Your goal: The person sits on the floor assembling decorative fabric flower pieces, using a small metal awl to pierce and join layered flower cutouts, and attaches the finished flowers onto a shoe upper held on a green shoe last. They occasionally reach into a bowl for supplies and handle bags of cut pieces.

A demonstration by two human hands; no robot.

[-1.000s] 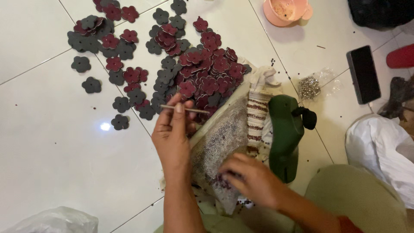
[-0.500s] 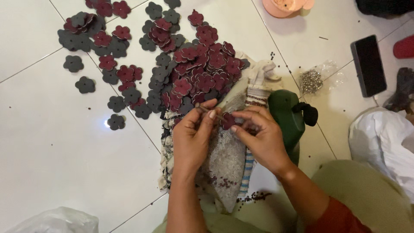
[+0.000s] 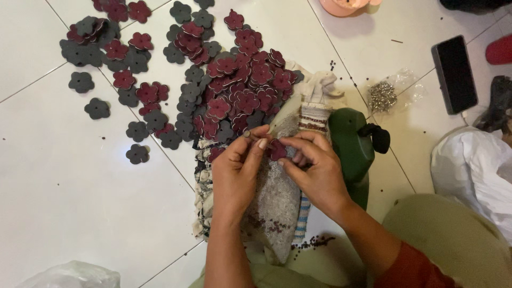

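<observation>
My left hand [image 3: 240, 168] and my right hand [image 3: 314, 165] meet over a grey woven cloth pad [image 3: 280, 197] on the white tiled floor. Between their fingertips they hold one dark red flower-shaped piece [image 3: 276, 150]. My left hand also pinches a thin stick-like tool [image 3: 250, 134] near the piece. A large heap of dark red and dark grey flower-shaped pieces [image 3: 234, 90] lies just beyond my hands.
A green tool with a black knob [image 3: 352, 149] sits right of the pad. A clear bag of small metal bits [image 3: 383, 96], a black phone [image 3: 454, 73], a white bag [image 3: 477, 170] and a pink bowl [image 3: 346, 6] lie to the right. Loose grey flowers [image 3: 96, 108] scatter left.
My right hand came up from the lower pad to meet my left hand, and both now hold one red flower piece. The hands have shifted slightly since half a second ago.
</observation>
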